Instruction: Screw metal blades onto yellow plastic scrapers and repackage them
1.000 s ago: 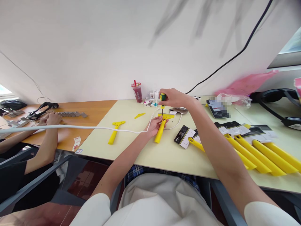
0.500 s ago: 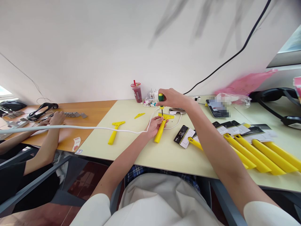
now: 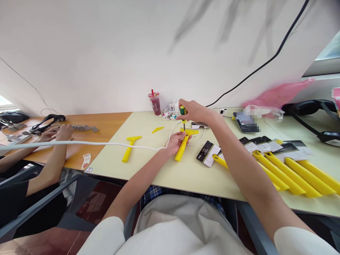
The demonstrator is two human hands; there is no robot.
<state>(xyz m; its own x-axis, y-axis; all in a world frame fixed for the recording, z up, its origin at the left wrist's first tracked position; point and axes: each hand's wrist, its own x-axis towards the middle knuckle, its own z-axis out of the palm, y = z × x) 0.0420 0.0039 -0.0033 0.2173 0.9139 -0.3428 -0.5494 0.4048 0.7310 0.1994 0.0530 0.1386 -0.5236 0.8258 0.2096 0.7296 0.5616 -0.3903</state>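
My left hand (image 3: 175, 141) is closed round a yellow scraper (image 3: 181, 150), gripping it just below its wide head. From above, my right hand (image 3: 191, 109) grips the green and yellow handle of a screwdriver (image 3: 183, 110). The screwdriver stands upright with its tip down at the scraper's head; the exact contact point is too small to make out. To the left, a second yellow scraper (image 3: 128, 152) lies on the table, and a loose yellow head plate (image 3: 158, 129) rests beyond it. A white cable (image 3: 148, 147) passes over my left wrist.
Several yellow handles (image 3: 285, 173) and black-and-white cards (image 3: 208, 153) lie at the right. Behind them are a phone (image 3: 245, 122), a pink bag (image 3: 278, 94) and a black headset (image 3: 316, 117). A drink cup (image 3: 155, 103) stands by the wall. A co-worker's hands (image 3: 63, 132) are at the left table.
The screwdriver and the scraper's head have shifted very slightly to the right in view. Both hands keep their grip. The co-worker's hands have moved a little.
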